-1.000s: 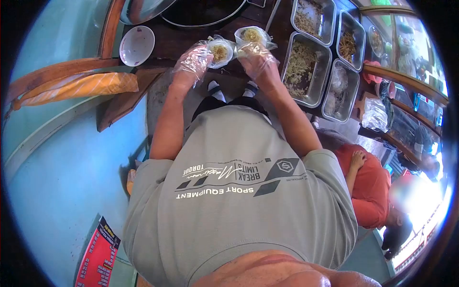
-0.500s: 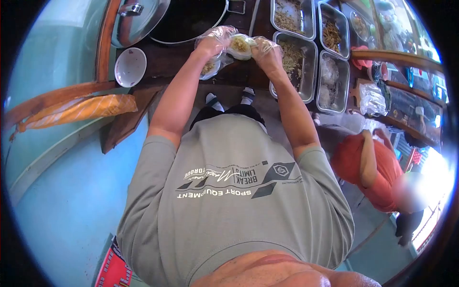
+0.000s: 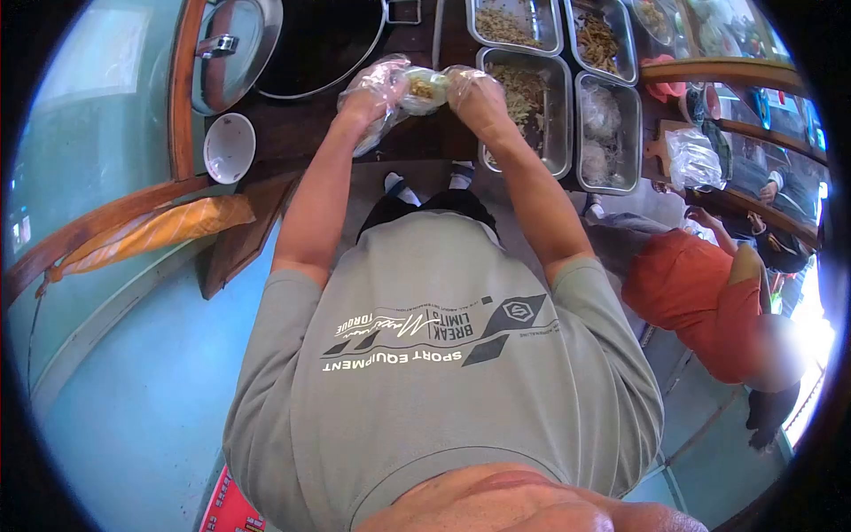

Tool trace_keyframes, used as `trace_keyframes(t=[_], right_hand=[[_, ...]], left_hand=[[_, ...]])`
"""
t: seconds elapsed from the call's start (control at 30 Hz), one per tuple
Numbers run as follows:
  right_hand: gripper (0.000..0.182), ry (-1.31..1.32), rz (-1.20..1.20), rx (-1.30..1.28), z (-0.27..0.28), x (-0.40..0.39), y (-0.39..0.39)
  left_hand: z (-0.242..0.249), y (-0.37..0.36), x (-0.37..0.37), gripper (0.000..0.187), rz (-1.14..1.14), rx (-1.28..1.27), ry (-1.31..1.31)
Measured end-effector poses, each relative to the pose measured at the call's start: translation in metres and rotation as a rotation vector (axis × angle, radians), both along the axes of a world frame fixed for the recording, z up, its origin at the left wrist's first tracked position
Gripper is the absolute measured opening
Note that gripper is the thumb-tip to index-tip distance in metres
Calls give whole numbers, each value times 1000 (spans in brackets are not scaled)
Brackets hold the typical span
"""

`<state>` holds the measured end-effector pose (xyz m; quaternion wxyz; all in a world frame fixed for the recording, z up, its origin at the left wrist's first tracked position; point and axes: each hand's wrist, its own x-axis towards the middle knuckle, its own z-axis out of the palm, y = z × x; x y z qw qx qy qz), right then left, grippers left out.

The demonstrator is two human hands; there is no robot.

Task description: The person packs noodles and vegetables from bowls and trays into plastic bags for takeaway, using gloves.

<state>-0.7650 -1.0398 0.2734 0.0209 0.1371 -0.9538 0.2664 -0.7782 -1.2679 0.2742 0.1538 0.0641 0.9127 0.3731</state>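
A clear plastic bag [image 3: 426, 92] with pale yellowish food in its mouth is stretched between my hands above the dark wooden counter. My left hand [image 3: 375, 91], in a thin clear plastic glove, grips the bag's left side; more clear plastic hangs below that wrist. On the opposite side, my right hand [image 3: 480, 102], gloved the same way, has its fingers closed at the bag's edge. Right beside it stands a metal tray [image 3: 568, 133] of shredded pale food. The fingertips are partly hidden by the crinkled plastic.
A large dark pot [image 3: 310, 94] and a white bowl [image 3: 230, 148] are on the left. More metal trays hold shredded food, browned strips and, in one tray [image 3: 636, 142], pale bundles. A person in a red shirt [image 3: 687, 288] is at the right. An orange cloth [image 3: 168, 232] hangs at the left.
The view has shifted slightly. The bag between my hands has tilted and its food shows less openly. The person in red has moved an arm.
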Motion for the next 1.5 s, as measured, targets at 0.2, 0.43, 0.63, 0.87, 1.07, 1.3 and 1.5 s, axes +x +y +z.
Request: trace_keyframes(t=[0.2,0.43,0.63,0.87,1.07,1.3,1.5], right_hand=[[19,17,-155,-531,32,-1,70],[37,223,-330,218,18,-99,300],[27,85,-153,380,-16,-134,311],[23,-279,-259,-453,-74,-169,346],[47,-199,80,67,-27,-160,356],[29,25,94,337,-55,-172,333],[25,-62,196,370,-56,-181,361]], left_hand=[[10,8,-2,45,-91,-209,164],[28,18,11,44,4,-190,206],[18,10,7,47,89,-168,106],[22,12,6,51,124,-219,3],[20,5,-1,52,157,-197,-96],[36,9,-9,55,105,-254,-162],[43,10,-13,61,86,-238,-209]])
